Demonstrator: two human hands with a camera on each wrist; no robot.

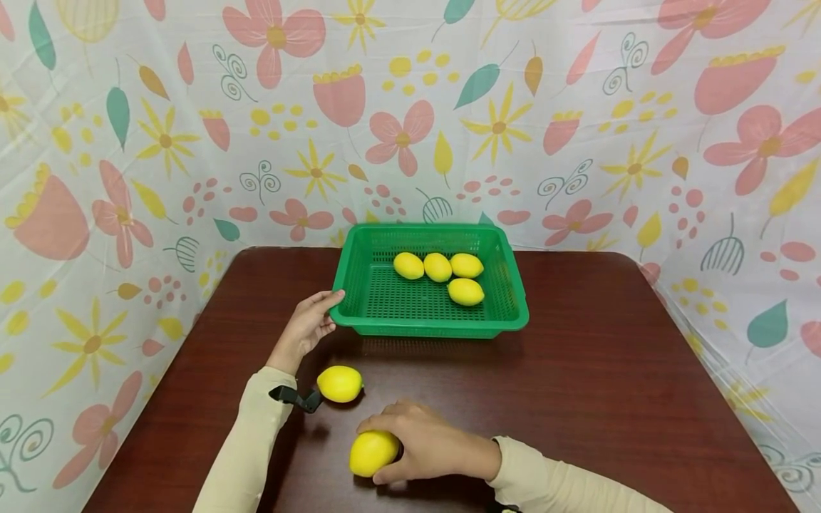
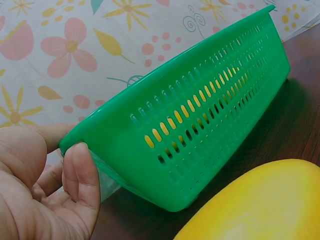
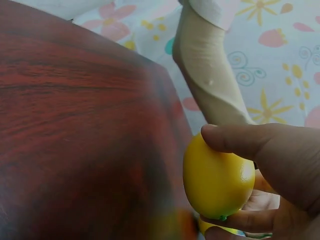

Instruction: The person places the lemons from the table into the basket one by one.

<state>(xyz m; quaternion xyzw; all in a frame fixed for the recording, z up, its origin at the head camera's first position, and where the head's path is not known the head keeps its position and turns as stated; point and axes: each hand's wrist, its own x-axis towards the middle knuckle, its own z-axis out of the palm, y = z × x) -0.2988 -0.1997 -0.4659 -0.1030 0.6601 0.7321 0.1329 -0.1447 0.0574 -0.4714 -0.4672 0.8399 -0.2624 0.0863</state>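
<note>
A green plastic basket [image 1: 442, 325] with slotted walls stands at the back of the table, several yellow lemons [image 1: 437, 267] inside it. My left hand [image 1: 308, 324] pinches the basket's front left corner by the rim, thumb on top; the left wrist view shows the fingers [image 2: 82, 172] under that rim. My right hand [image 1: 430, 442] grips a lemon [image 1: 372, 454] near the table's front, thumb and fingers around it. In the right wrist view this lemon [image 3: 217, 175] shows a green tip. Another lemon [image 1: 340, 384] lies on the table beside my left wrist.
The dark brown wooden table [image 1: 596, 385] has its back edge against a floral cloth [image 1: 410, 128] that also hangs along both sides. A black wrist strap mount [image 1: 298, 397] juts from the left sleeve close to the loose lemon.
</note>
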